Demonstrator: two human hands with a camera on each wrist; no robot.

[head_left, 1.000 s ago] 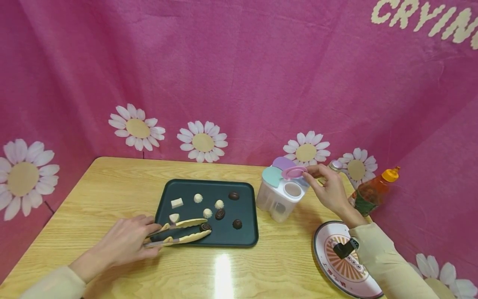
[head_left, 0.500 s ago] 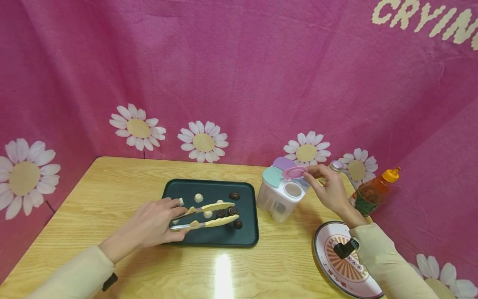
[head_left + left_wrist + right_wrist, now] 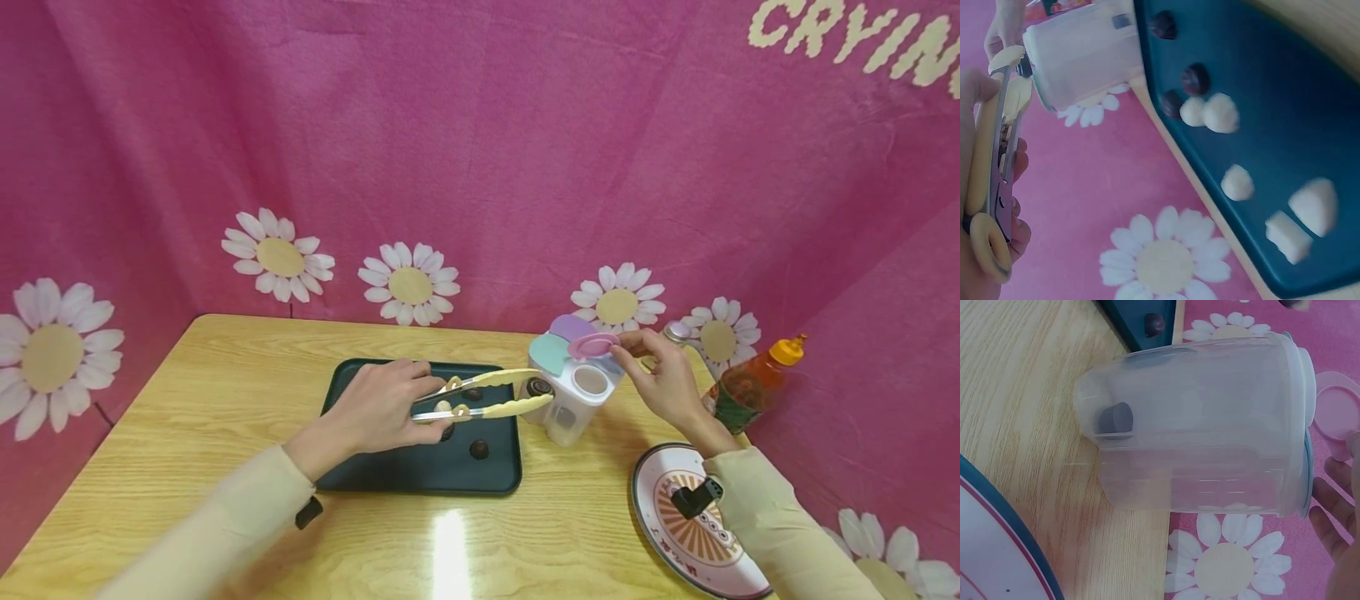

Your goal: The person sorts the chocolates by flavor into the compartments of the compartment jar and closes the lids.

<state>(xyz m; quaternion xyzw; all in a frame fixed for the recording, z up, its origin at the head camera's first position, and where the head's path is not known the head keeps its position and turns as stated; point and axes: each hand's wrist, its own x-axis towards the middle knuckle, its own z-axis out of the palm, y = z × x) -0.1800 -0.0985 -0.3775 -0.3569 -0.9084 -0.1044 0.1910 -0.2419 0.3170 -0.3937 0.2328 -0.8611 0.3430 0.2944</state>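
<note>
My left hand (image 3: 382, 408) grips a pair of tongs (image 3: 506, 409) with cream tips. Between the tips sits a dark round chocolate (image 3: 539, 387), raised at the near left side of a clear lidded container (image 3: 564, 429). With thumb and fingers, my right hand (image 3: 662, 379) pinches the pink flap lid (image 3: 592, 346), keeping it lifted off a round opening in the white top. Teal and purple lids are down. Through the clear wall, the right wrist view shows one dark chocolate (image 3: 1116, 419) low inside. Dark and white chocolates (image 3: 1220, 113) lie on a dark green tray (image 3: 420, 471), partly hidden by my left hand.
A patterned round plate (image 3: 660, 533) lies under my right forearm. Behind that arm stand an orange sauce bottle (image 3: 750, 383) with a yellow cap and a small jar (image 3: 677, 332). A pink flowered cloth (image 3: 480, 167) hangs behind the wooden table (image 3: 247, 367).
The tongs have closed on the dark chocolate, lifted it off the tray and carried it rightward to the container. My right hand keeps the pink lid raised, almost unmoved.
</note>
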